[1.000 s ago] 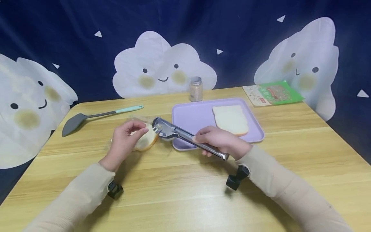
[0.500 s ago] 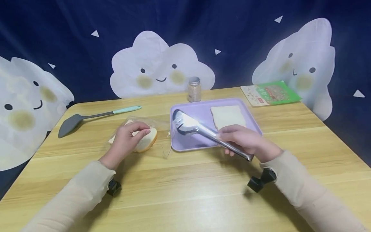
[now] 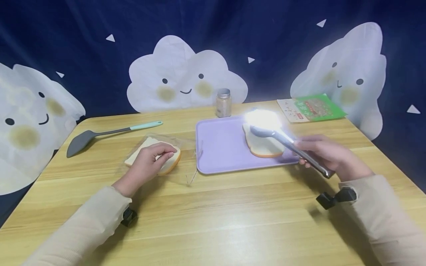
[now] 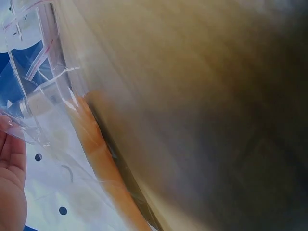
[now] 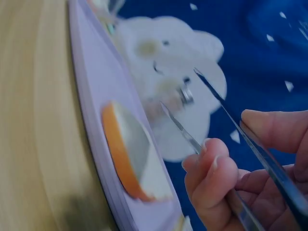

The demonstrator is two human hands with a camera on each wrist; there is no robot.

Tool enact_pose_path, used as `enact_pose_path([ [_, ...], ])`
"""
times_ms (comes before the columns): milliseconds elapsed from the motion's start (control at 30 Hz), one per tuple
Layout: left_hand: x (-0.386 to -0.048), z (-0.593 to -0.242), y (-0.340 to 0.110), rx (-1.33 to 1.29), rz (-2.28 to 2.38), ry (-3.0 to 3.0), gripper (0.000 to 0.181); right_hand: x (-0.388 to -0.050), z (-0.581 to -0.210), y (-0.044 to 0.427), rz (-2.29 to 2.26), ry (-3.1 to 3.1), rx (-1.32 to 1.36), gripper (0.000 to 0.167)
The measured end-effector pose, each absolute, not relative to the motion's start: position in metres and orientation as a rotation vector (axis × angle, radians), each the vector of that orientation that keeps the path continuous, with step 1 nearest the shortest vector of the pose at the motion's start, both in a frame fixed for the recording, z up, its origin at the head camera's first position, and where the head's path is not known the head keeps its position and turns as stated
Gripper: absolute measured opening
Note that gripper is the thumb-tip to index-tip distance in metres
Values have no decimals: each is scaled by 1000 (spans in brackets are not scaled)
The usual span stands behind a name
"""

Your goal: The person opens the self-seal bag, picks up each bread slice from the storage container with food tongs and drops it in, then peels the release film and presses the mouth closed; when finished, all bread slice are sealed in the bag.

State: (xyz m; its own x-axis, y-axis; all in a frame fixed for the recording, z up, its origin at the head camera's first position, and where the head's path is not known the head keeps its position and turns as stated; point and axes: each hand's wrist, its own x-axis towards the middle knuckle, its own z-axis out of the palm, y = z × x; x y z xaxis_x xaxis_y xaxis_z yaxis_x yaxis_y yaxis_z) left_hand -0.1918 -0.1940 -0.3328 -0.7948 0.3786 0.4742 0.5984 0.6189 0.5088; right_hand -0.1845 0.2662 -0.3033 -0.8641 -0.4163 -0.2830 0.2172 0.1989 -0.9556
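My left hand (image 3: 146,164) pinches the clear plastic bag (image 3: 189,177), just above the bread (image 3: 174,160) inside it. In the left wrist view, fingers hold the thin film of the bag (image 4: 33,77), and the orange crust (image 4: 108,166) shows through it. Metal tongs (image 3: 286,142) are gripped in my right hand (image 3: 332,155), their shiny heads over the bread slice (image 3: 266,150) on the purple tray (image 3: 217,147). From the right wrist, the two arms of the tongs (image 5: 240,132) stand apart with nothing between their tips, above the slice (image 5: 127,149).
A spatula (image 3: 114,132) with a mint handle lies at the table's left. Behind the tray stands a glass jar (image 3: 223,105) with a metal lid. A green and white packet (image 3: 313,108) lies at the back right, before a dark blue cloud curtain (image 3: 266,29).
My right hand has carried the tongs rightward, from beside the bag to above the slice on the tray. The left hand stays nearly in place at the bag.
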Motion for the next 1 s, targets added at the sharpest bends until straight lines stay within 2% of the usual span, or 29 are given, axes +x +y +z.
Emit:
enact_pose_path([
  [333,-191,-331,-197,-699,-986,-2532,7,-186,-310,312,-1689,2098,-95,28],
  [767,-193,-331,-199,-585,-984,-2538,6,-182,-317,317,-1516,2359,97,16],
  [833,-193,-330,-199,-559,-996,-2556,6,-182,-317,314,-1457,2434,88,21],
  [933,-193,-329,-198,-520,-1025,-2579,5,-182,-319,309,-1386,2504,76,39],
  [1000,-192,-328,-197,-497,-1034,-2596,5,-182,-322,307,-1382,2501,84,43],
])
